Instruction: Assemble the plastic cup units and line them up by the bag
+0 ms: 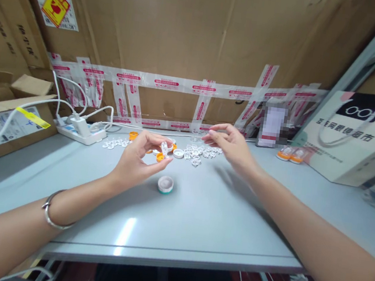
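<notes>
My left hand (141, 155) is closed, pinching a small white plastic part (164, 148) between thumb and fingertips above the table. My right hand (229, 145) hovers to the right, thumb and fingers drawn close together; whether something tiny or clear is between them I cannot make out. Below my left fingertips stands a small round cup (165, 185), white with a green base. Behind the hands lie several small white plastic parts (197, 153), a white ring-shaped piece (178, 153) and orange round pieces (133, 135), some partly hidden by my left hand.
At the left, a white power strip (81, 132) with cables sits beside an opened carton (8, 123). A phone (273, 123) leans at the back right. Near it are orange-based cases (290, 154) and a printed paper bag (348, 137). Large taped cardboard (173, 29) walls the back.
</notes>
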The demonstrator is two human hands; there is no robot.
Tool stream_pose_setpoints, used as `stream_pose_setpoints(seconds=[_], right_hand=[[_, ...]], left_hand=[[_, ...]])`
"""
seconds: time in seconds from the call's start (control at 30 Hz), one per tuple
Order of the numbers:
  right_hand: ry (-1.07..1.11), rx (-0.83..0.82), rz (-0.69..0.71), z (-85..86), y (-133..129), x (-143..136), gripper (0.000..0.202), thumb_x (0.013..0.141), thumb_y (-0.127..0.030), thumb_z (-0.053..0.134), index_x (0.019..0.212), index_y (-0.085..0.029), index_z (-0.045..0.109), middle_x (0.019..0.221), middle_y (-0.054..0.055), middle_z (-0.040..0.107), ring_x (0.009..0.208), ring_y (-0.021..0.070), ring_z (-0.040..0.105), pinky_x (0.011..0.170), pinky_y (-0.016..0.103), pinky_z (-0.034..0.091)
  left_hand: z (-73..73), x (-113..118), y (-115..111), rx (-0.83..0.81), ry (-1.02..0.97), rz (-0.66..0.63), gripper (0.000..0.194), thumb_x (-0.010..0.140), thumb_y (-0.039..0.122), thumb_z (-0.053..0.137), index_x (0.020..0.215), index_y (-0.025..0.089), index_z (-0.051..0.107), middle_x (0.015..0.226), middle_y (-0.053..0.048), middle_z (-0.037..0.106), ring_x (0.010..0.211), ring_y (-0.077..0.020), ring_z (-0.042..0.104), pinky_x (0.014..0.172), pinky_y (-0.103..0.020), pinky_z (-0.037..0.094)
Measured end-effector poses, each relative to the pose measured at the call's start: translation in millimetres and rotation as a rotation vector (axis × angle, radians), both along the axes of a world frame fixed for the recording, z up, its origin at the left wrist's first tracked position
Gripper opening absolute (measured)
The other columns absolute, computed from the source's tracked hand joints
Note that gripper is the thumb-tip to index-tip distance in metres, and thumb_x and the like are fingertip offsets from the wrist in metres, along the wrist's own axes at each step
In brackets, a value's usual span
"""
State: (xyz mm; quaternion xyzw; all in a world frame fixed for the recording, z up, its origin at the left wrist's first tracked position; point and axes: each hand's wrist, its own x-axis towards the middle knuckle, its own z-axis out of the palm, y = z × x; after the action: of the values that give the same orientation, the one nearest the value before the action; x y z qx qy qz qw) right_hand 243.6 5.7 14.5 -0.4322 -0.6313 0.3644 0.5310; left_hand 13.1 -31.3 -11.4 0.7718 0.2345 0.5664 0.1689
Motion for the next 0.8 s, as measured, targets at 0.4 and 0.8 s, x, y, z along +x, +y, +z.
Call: stream_pose_setpoints(seconds=[0.4, 0.8], right_hand=[[-0.99, 0.019, -0.098, -28.4, 33, 33, 0.007, 0.07, -0.019, 0.059, 0.072, -0.016, 0.065, 0.074, 0.005, 0.066, 0.07, 0.0168, 0.058, 0.065, 0.026, 0.04], [-0.468, -0.129, 0.07, -4.4, 13, 23, 0.013, 0.072, -0.029, 0.061, 0.076, -0.016, 0.062, 0.071, 0.001, 0.062, 0.065, 0.0109, 0.055, 0.062, 0.023, 0.042]], left_hand=[[0.3, -2, -1, -0.233, -0.046, -0.124, 0.029, 0.075, 0.015, 0.066, 0.099, 0.016, 0.049, 0.106, -0.009, 0.062, 0.093, -0.0172, 0.062, 0.083, -0.033, 0.052], [-2.7, -2, 2, -0.173, 0.06, -0.099, 0.029, 0.076, 0.016, 0.064, 0.101, 0.015, 0.049, 0.105, -0.01, 0.062, 0.092, -0.0182, 0.062, 0.084, -0.037, 0.052]])
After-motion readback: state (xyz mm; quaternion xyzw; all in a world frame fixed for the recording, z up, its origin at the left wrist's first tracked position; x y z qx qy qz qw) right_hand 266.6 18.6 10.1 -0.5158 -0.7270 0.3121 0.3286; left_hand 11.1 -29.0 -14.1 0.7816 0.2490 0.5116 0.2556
